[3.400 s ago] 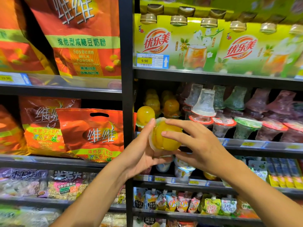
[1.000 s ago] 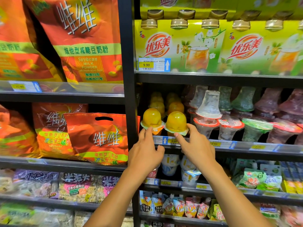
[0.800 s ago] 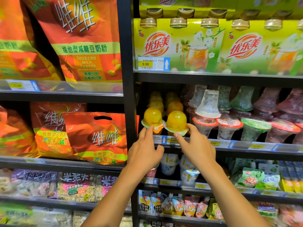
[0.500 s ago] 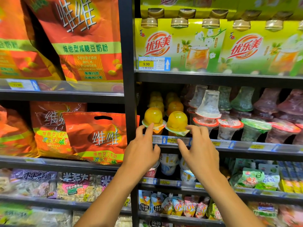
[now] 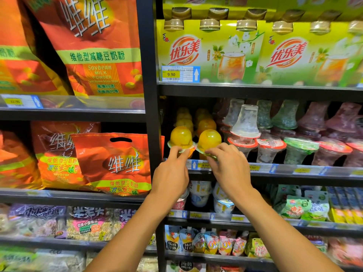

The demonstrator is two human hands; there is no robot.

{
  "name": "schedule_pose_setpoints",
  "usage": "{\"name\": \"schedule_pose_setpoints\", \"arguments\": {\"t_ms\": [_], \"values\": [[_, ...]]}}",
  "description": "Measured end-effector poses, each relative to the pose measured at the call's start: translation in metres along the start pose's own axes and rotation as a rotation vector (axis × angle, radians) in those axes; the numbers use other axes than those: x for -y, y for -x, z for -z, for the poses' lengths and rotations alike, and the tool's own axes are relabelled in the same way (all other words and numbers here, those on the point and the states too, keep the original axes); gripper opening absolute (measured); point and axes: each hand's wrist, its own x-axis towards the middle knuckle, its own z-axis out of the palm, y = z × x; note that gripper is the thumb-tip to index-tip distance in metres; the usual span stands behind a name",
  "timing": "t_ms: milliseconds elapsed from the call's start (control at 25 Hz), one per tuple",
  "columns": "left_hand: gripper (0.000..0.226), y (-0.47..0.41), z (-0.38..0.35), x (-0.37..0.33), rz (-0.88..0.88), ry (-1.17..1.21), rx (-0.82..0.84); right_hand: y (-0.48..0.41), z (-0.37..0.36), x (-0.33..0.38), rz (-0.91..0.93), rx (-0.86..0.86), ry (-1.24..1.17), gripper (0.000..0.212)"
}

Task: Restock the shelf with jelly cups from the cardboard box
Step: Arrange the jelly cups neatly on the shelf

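Both yellow ones sit right at the front edge of the shelf [image 5: 294, 174], over at its left end, domes up and wide rims down. The front left jelly cup [image 5: 181, 136] is just beside the black upright post [image 5: 151, 114], and the front right jelly cup [image 5: 209, 140] is next to it, with their rims touching or maybe overlapping a bit in the middle.

The left hand [image 5: 170, 173] comes up from below, with its fingertips [image 5: 173, 149] on the rim of the left cup. Honestly can't tell if it's nipping the rim or just resting on it; the fingers look fairly straight. The right hand [image 5: 229, 169] is clearer: thumb and forefinger are curled in and pinching the thin rim of the right cup at its lower front, and the rest of the hand hangs below over the price strip [image 5: 202, 165]. So both cups sit above the fingers, and nothing is wrapped round the domes.

Room-wise it's tight sideways. There's the post on the left and a stack of clear jelly cups [image 5: 245, 122] with red rims just beside the right one. Behind the front pair, more yellow and orange cups [image 5: 205, 124] run back in two rows, so it's packed that way too. There's dark open space above the domes, up to the underside of the next shelf, where the green milk tea packs [image 5: 212, 54] stand. The orange soybean powder bags [image 5: 117, 163] are on the other side of the post.
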Motion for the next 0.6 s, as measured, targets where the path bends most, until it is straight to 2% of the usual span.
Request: {"name": "schedule_pose_setpoints", "arguments": {"t_ms": [80, 160, 240, 360, 480, 600], "values": [[0.051, -0.003, 0.001, 0.003, -0.009, 0.015, -0.017, -0.001, -0.001, 0.0, -0.006, -0.005, -0.03, 0.013], [0.038, -0.006, 0.001, 0.005, -0.008, 0.047, -0.03, -0.002, 0.0, 0.001, -0.012, -0.008, -0.039, 0.011], [0.028, -0.012, 0.003, 0.002, 0.036, 0.091, -0.039, -0.005, 0.0, 0.001, -0.007, 0.0, -0.022, 0.011], [0.028, -0.024, 0.005, -0.004, 0.107, 0.133, -0.056, -0.009, 0.0, 0.0, 0.004, 0.018, 0.002, 0.012], [0.013, -0.032, 0.005, -0.002, 0.115, 0.153, -0.065, -0.012, 0.0, -0.001, 0.014, 0.021, 0.02, 0.012], [0.015, -0.033, 0.003, 0.001, 0.107, 0.148, -0.061, -0.014, 0.001, 0.001, 0.032, -0.011, 0.137, 0.012]]}}
